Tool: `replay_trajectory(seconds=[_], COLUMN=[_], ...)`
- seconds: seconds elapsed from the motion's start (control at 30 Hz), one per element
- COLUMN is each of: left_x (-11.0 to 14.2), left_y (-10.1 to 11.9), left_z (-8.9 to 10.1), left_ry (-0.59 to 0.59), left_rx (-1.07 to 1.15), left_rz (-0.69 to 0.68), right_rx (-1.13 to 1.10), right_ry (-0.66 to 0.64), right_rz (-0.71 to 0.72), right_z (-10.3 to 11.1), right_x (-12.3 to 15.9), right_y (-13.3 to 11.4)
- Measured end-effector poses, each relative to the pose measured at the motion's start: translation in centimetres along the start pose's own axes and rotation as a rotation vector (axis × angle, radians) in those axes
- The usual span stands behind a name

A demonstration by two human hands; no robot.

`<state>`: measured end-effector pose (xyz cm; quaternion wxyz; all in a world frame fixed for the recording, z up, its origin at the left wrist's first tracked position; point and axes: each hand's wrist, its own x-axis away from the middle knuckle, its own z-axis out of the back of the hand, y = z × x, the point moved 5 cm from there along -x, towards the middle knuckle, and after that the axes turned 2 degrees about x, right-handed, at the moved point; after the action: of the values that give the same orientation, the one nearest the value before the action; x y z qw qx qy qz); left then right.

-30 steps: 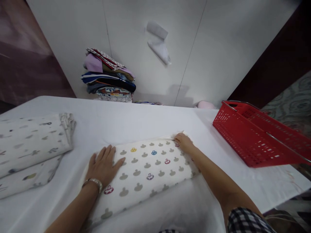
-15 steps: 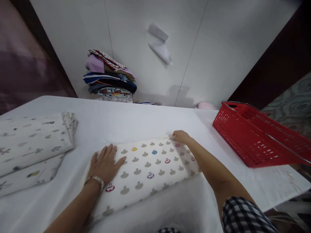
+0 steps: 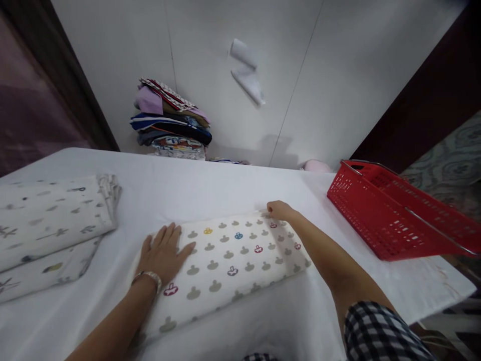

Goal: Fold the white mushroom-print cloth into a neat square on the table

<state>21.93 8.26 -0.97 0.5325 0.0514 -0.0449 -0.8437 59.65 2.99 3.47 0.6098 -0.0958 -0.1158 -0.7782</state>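
A white folded cloth with grey and coloured mushroom prints lies flat on the white-covered table in front of me. My left hand, a bracelet at its wrist, rests with spread fingers on the cloth's left end. At the far edge, toward the right, my right hand has its fingers closed on the cloth's border. Its fingertips are partly hidden. Further left lies another folded white cloth with grey plant-like prints.
A red plastic basket with metal handles stands on the right of the table. Behind the far edge rises a stack of folded fabrics against the wall. White paper hangs on that wall. Something pink shows beyond the edge.
Both hands stay nearly in place on the cloth. The view has shifted very slightly; the mushroom-print cloth looks the same.
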Motion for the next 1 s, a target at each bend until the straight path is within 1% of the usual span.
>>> replay_trajectory(seconds=[0.17,0.27,0.33,0.6,0.77,0.87,1.0], left_x=[0.0,0.0,0.1,0.1,0.1,0.1,0.0], left_y=[-0.1,-0.1,-0.1,0.0,0.0,-0.1,-0.2], left_z=[-0.2,-0.1,0.0,0.2,0.1,-0.1,-0.2], left_ry=[0.006,0.021,0.025,0.007,0.004,0.009,0.026], left_rx=[0.013,0.017,0.015,0.019,0.005,0.0,-0.006], left_rz=[-0.007,-0.013,-0.013,-0.006,0.001,-0.007,-0.014], right_rx=[0.0,0.014,0.024,0.001,-0.052,-0.081,-0.052], right_ry=[0.13,0.182,0.183,0.168,0.216,0.218,0.215], right_rz=[-0.027,0.014,0.054,0.1,0.107,0.113,0.109], right_z=[0.6,0.4,0.0,-0.6,-1.4,-1.9,-1.8], right_x=[0.2,-0.1,-0.3,-0.2,-0.7,-0.9,-0.8], right_y=[0.5,0.2,-0.1,0.0,0.3,0.6,0.8])
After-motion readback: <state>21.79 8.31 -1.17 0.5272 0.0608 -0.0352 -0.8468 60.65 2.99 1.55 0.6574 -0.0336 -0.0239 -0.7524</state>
